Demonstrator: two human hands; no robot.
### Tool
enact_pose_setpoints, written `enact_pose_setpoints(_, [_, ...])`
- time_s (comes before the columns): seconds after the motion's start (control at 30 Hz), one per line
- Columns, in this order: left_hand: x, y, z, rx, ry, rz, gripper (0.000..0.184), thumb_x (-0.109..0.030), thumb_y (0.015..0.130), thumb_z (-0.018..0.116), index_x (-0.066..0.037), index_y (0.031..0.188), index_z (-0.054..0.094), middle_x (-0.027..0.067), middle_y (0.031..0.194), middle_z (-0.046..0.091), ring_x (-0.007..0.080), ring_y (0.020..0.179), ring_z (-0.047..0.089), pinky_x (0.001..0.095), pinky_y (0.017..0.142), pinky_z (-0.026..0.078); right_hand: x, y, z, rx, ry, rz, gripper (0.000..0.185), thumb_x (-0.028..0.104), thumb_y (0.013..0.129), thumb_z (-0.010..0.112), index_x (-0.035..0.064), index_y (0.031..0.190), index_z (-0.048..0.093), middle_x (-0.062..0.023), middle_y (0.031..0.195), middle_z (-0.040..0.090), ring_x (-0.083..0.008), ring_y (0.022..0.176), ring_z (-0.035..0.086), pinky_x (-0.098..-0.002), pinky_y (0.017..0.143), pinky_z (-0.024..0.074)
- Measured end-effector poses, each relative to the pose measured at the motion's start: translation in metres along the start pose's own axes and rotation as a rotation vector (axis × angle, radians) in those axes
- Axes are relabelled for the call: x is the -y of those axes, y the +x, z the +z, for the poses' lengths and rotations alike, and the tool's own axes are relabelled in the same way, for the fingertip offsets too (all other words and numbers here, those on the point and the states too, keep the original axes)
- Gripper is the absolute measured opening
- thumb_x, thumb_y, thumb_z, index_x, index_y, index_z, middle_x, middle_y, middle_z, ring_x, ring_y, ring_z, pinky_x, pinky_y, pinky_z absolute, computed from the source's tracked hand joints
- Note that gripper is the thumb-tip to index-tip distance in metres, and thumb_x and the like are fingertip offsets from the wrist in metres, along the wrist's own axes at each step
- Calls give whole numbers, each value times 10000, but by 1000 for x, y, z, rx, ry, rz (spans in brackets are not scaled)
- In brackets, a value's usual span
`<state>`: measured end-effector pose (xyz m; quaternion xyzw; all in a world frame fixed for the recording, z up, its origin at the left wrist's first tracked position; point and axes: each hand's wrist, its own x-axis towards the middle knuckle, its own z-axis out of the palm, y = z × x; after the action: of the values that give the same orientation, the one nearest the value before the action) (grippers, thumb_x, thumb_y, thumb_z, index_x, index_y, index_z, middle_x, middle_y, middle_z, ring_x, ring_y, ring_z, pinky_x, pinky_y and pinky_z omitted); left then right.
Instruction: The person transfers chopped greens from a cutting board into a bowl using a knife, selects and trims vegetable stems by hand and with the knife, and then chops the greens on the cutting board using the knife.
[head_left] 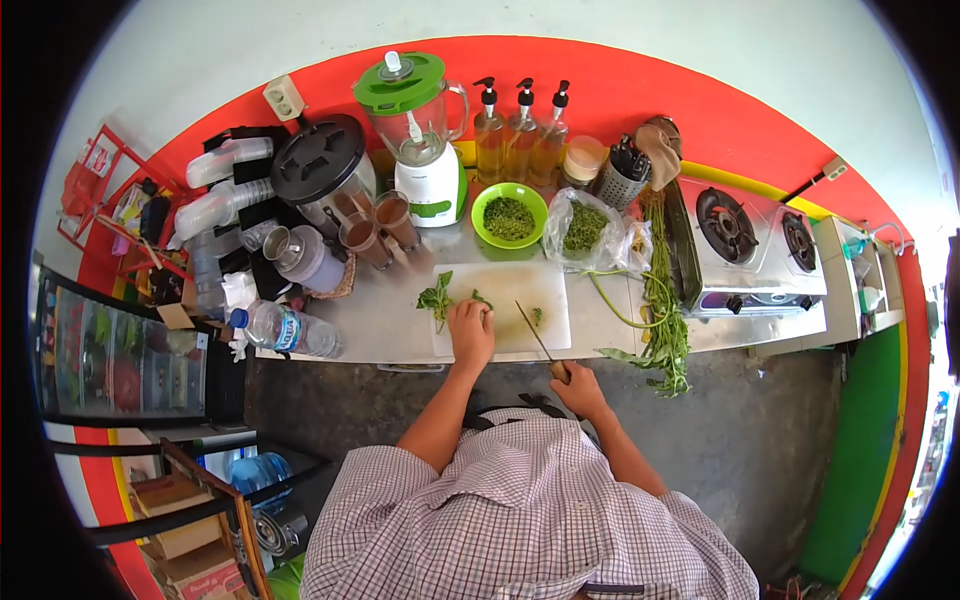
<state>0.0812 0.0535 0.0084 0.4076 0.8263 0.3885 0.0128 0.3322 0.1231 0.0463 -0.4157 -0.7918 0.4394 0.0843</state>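
The green leaves [436,299] lie on the left part of the white cutting board [553,288], next to the left hand [470,328], which is the nearer one; some show to its left, and a small bit shows beyond its fingertips. Their long axis seems to go across the board, but the hand covers the middle. The left fingers are bent downward, and I cannot tell if they pinch the leaves or only press them. The right hand [583,390] is closed around the handle of the knife [536,334], whose long axis points away from the body and slightly leftward, apart from the left fingertips
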Motion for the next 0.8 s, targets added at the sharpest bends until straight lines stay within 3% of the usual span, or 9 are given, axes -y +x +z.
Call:
enact_pose_setpoints(0.07, [-7,0,1,26,-136,46,135,-83,892,700,-53,1009,640,103,1012,644,307,973,601,426,884,473,-1,0,10,-40,4,-13,333,231,781,691,-49,947,625,-291,818,640,-469,776,633,-476,711,511])
enact_pose_setpoints(0.13, [-24,4,-10,263,-566,-247,113,-97,947,673,-21,1004,612,102,965,667,228,868,654,351,801,513,0,-4,19,-81,12,-21,331,230,783,689,-49,948,622,-292,819,640,-473,782,634,-481,710,510])
enact_pose_setpoints(0.17, [-22,3,-8,279,-571,-241,113,-97,947,673,-21,1004,612,102,965,667,228,868,654,351,801,513,1,-5,21,-54,15,19,332,228,783,688,-49,955,622,-293,826,640,-474,789,634,-483,714,510])
enact_pose_setpoints(0.23, [-11,5,1,310,-986,-357,120,-107,984,633,7,1008,605,113,925,696,222,809,680,337,772,545,-4,-7,28,-30,3,69,337,227,788,683,-44,980,629,-293,863,652,-476,816,636,-486,734,515])
enact_pose_setpoints(0.27, [-5,3,4,325,-987,-353,120,-107,984,633,7,1008,605,113,925,696,222,809,680,337,772,545,-6,-7,32,-41,6,79,337,227,788,683,-44,980,629,-293,863,652,-476,816,636,-486,734,515])
enact_pose_setpoints(0.43, [30,-24,8,211,-497,-292,135,-89,953,661,16,1012,601,120,883,703,219,784,689,343,757,548,-5,-8,42,-116,-10,112,370,270,826,676,-39,1027,642,-301,937,679,-492,909,647,-526,818,519])
enact_pose_setpoints(0.57, [12,-25,-22,218,-418,-353,141,-68,912,683,-2,1022,623,140,992,675,276,896,666,396,820,523,5,-2,41,-84,-61,171,392,312,873,658,-40,1044,645,-302,957,685,-483,935,655,-530,831,521])
enact_pose_setpoints(0.63, [1,-23,-28,21,-15,-16,187,-65,871,701,-34,1049,653,140,1120,612,327,1042,588,456,902,468,10,-4,40,-64,-49,177,404,335,891,652,-39,1044,647,-302,956,686,-485,928,656,-534,828,520])
enact_pose_setpoints(0.8, [-13,-33,-15,165,55,127,259,-102,818,745,-64,1065,680,115,1162,577,334,1110,521,471,946,416,12,-1,38,-42,-75,176,435,395,937,628,-25,1047,637,-313,945,681,-492,907,657,-549,821,515])
